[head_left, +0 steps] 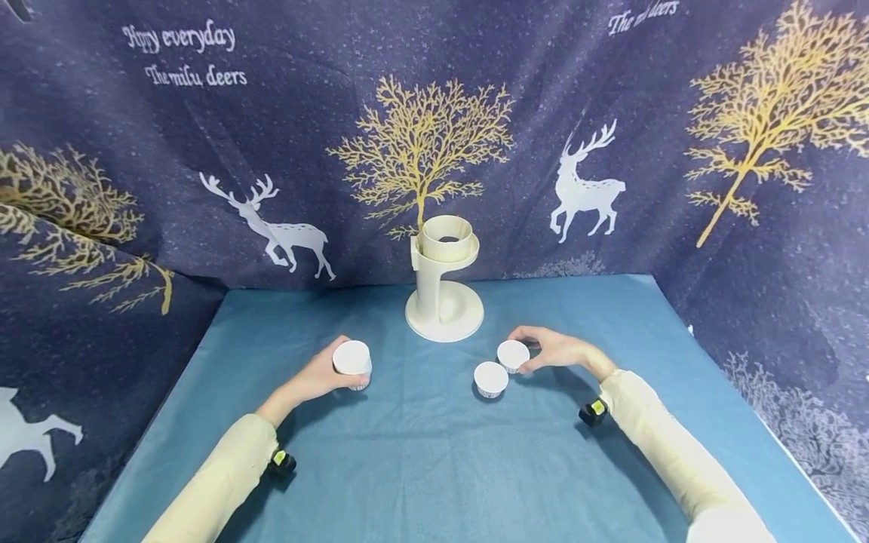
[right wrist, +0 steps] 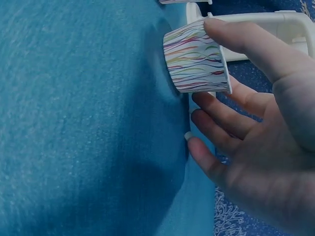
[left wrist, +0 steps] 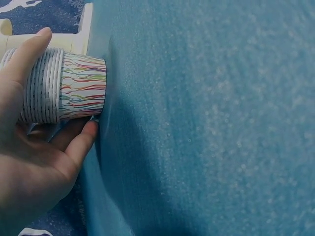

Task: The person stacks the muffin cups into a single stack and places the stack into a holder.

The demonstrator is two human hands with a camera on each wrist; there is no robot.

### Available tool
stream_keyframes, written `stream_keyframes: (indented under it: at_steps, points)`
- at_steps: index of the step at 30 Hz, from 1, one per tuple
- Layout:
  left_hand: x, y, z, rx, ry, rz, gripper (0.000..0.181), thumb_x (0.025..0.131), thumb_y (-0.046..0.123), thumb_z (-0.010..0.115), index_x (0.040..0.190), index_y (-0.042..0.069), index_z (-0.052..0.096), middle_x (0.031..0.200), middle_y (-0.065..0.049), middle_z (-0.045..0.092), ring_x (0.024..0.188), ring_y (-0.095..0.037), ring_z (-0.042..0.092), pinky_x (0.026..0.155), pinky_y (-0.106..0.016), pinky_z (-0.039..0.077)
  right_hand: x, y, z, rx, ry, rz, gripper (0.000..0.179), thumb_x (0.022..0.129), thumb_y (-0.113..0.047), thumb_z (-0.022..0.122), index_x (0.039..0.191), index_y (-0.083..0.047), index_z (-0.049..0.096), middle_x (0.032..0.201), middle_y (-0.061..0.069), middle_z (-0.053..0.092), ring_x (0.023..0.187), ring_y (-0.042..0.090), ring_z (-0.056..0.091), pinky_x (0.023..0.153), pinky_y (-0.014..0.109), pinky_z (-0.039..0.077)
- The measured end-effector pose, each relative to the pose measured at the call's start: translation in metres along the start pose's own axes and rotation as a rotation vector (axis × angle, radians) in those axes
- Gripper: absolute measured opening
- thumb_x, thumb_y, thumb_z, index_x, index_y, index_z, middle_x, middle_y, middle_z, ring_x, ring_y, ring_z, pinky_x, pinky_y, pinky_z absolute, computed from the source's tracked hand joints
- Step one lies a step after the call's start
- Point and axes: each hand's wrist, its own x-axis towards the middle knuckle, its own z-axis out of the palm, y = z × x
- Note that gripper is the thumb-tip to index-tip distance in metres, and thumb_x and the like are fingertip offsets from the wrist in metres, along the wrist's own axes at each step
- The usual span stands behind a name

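My left hand grips a stack of nested paper baking cups, left of the middle of the table. In the left wrist view the stack shows many white rims and wavy coloured lines on the outermost cup, its base close to the cloth. To the right, my right hand pinches a single paper baking cup near its rim, thumb on one side and fingers on the other. That cup has the same wavy pattern. Just in front and to its left stands another paper baking cup, mouth up.
A cream-coloured stand with a round base and a raised ring holder is at the back middle of the table. Blue cloth covers the table. A dark printed curtain hangs right behind the table's far edge.
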Motion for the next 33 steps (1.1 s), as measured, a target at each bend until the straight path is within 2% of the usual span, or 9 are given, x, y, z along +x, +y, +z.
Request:
stream_keyframes:
  at_steps: [3, 6, 10, 13, 21, 31, 33]
  points:
    - [-0.002, 0.005, -0.001, -0.012, 0.0, -0.005, 0.059, 0.07, 0.027, 0.079, 0.116, 0.012, 0.045, 0.107, -0.012, 0.055, 0.092, -0.023, 0.052, 0.073, -0.032, 0.042, 0.001, 0.001, 0.002, -0.005, 0.01, -0.002, 0.058, 0.073, -0.023, 0.077, 0.122, -0.012, 0.048, 0.121, 0.007, 0.054, 0.114, 0.025, 0.049, 0.098, 0.045, 0.038]
    - [-0.006, 0.016, -0.003, -0.014, -0.006, -0.002, 0.057, 0.072, 0.023, 0.078, 0.116, 0.009, 0.044, 0.107, -0.014, 0.055, 0.093, -0.025, 0.052, 0.073, -0.033, 0.042, 0.001, 0.0, 0.002, 0.002, 0.024, -0.001, 0.061, 0.072, -0.022, 0.077, 0.124, -0.013, 0.048, 0.122, 0.008, 0.053, 0.115, 0.026, 0.048, 0.098, 0.046, 0.038]
    - [-0.012, 0.031, -0.007, -0.016, -0.009, -0.004, 0.054, 0.073, 0.018, 0.077, 0.115, 0.007, 0.045, 0.106, -0.015, 0.055, 0.093, -0.026, 0.052, 0.074, -0.033, 0.042, 0.002, -0.001, 0.003, -0.013, 0.036, -0.011, 0.056, 0.074, -0.023, 0.076, 0.123, -0.013, 0.049, 0.122, 0.008, 0.054, 0.115, 0.027, 0.048, 0.097, 0.048, 0.038]
    - [-0.014, 0.035, -0.007, -0.01, -0.009, 0.002, 0.053, 0.073, 0.017, 0.076, 0.115, 0.007, 0.045, 0.107, -0.014, 0.055, 0.093, -0.026, 0.052, 0.077, -0.033, 0.042, 0.003, -0.001, 0.003, -0.043, 0.054, -0.019, 0.053, 0.076, -0.026, 0.075, 0.121, -0.013, 0.051, 0.12, 0.007, 0.056, 0.112, 0.025, 0.05, 0.096, 0.047, 0.04]
    - [-0.015, 0.036, -0.007, -0.021, -0.018, 0.005, 0.053, 0.073, 0.017, 0.077, 0.114, 0.006, 0.046, 0.105, -0.014, 0.056, 0.092, -0.025, 0.052, 0.075, -0.033, 0.042, 0.011, -0.011, 0.002, -0.065, 0.132, -0.038, 0.05, 0.078, -0.026, 0.073, 0.122, -0.016, 0.051, 0.119, 0.004, 0.058, 0.113, 0.022, 0.052, 0.094, 0.046, 0.041]
    - [-0.015, 0.036, -0.008, 0.0, -0.011, 0.023, 0.055, 0.072, 0.019, 0.078, 0.115, 0.007, 0.047, 0.106, -0.014, 0.057, 0.092, -0.024, 0.053, 0.076, -0.034, 0.042, 0.025, -0.037, 0.008, -0.136, 0.212, -0.034, 0.05, 0.078, -0.03, 0.072, 0.122, -0.019, 0.052, 0.114, 0.002, 0.062, 0.109, 0.021, 0.056, 0.09, 0.043, 0.045]
    - [-0.013, 0.029, -0.007, 0.009, 0.0, 0.03, 0.056, 0.071, 0.021, 0.079, 0.115, 0.007, 0.047, 0.106, -0.013, 0.057, 0.092, -0.024, 0.053, 0.076, -0.034, 0.043, 0.028, -0.048, 0.01, -0.136, 0.223, -0.038, 0.049, 0.078, -0.028, 0.072, 0.122, -0.017, 0.053, 0.112, 0.002, 0.063, 0.107, 0.021, 0.057, 0.09, 0.042, 0.045]
